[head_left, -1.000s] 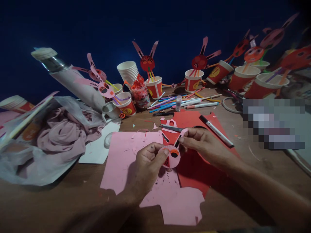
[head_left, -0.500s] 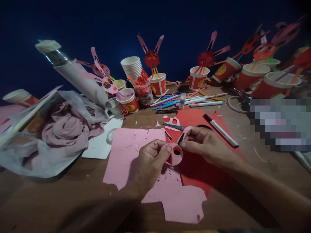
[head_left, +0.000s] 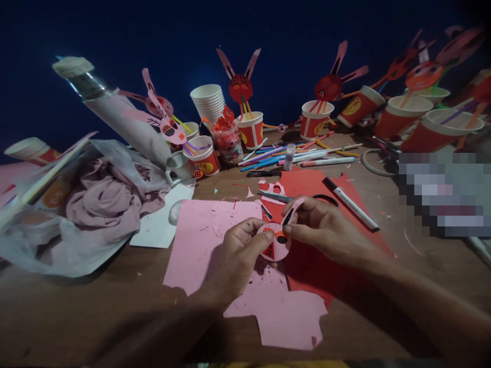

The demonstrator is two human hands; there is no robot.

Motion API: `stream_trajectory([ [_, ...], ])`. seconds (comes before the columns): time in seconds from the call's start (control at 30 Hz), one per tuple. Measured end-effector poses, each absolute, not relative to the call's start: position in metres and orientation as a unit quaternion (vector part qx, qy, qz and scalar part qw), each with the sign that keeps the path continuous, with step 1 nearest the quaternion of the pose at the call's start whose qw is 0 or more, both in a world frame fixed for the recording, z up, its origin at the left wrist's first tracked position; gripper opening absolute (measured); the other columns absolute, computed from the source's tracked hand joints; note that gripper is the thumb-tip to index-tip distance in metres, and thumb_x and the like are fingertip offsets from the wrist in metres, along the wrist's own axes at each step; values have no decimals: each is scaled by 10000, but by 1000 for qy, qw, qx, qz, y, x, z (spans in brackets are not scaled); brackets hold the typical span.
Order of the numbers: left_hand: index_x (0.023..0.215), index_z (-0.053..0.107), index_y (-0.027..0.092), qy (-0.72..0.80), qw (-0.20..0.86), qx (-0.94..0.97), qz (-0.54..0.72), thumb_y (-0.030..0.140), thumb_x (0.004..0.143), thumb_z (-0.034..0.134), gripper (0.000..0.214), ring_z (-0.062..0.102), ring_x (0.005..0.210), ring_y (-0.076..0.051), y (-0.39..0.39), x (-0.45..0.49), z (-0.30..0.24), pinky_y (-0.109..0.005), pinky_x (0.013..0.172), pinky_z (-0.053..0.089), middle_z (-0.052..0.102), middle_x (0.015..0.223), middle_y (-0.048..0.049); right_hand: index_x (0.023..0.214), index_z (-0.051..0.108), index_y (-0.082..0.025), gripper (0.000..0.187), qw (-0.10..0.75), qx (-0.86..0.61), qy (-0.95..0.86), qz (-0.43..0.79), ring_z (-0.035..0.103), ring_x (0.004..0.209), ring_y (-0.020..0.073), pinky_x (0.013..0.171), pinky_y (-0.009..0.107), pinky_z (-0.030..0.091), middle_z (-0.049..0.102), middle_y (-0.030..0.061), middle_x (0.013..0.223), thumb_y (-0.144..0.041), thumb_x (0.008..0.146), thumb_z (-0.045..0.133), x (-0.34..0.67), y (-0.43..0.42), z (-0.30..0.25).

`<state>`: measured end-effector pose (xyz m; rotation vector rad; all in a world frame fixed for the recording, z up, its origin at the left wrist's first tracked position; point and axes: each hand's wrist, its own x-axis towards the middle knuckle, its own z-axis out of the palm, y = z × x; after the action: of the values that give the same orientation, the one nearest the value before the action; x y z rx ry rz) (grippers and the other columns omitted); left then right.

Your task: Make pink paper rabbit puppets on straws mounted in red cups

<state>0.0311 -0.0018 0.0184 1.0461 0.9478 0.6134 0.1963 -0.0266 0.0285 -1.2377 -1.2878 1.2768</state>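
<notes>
A round pink paper rabbit face point(head_left: 280, 249) with black and orange eyes and a red patch is pinched at its left edge by my left hand point(head_left: 242, 245). My right hand point(head_left: 326, 225) pinches a pink paper ear point(head_left: 294, 210) with a black centre, its lower end against the face's upper right edge. Both hands are closed. Beneath them lie pink paper point(head_left: 207, 225) and red paper point(head_left: 307, 181). Scissors point(head_left: 274, 196) lie just beyond, partly hidden by my right hand. A loose black-and-pink strip point(head_left: 266, 211) rests on the red paper near the face.
A white marker point(head_left: 351, 204) lies at the right on the red paper. Behind are coloured sticks and pens point(head_left: 264, 158), a small clear tube point(head_left: 289, 156) and red paper cups point(head_left: 251, 132) bearing rabbit figures. On the left is a plastic bag point(head_left: 76, 260) with pink cloth point(head_left: 103, 197).
The face in my left hand has shifted slightly right, and more of its red patch shows. My right hand keeps the ear at its edge. The camera view has moved slightly.
</notes>
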Motion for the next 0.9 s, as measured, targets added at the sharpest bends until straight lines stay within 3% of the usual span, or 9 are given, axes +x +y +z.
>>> stream_trajectory([
  [0.17, 897, 568, 211, 427, 733, 458, 266, 318, 746, 570, 185, 496, 438, -64, -2, 30, 18, -173, 416, 399, 587, 623, 27, 784, 481, -189, 67, 438, -508, -538, 510, 504, 577, 97, 554, 229, 403, 504, -36, 662, -174, 738, 527, 195, -28, 32],
  [0.67, 722, 584, 168, 468, 666, 517, 267, 296, 720, 587, 128, 454, 434, -53, -2, 33, 18, -160, 415, 363, 542, 551, 34, 796, 462, -193, 113, 428, -525, -569, 467, 463, 556, 89, 538, 213, 387, 472, -52, 610, -135, 721, 524, 188, -31, 31],
  [0.9, 701, 589, 165, 495, 661, 482, 293, 317, 676, 607, 155, 475, 429, -70, -2, 34, 20, -176, 408, 352, 549, 528, 30, 844, 462, -205, 106, 445, -498, -477, 571, 576, 606, 114, 600, 246, 440, 575, -31, 673, -195, 760, 526, 191, -30, 35],
])
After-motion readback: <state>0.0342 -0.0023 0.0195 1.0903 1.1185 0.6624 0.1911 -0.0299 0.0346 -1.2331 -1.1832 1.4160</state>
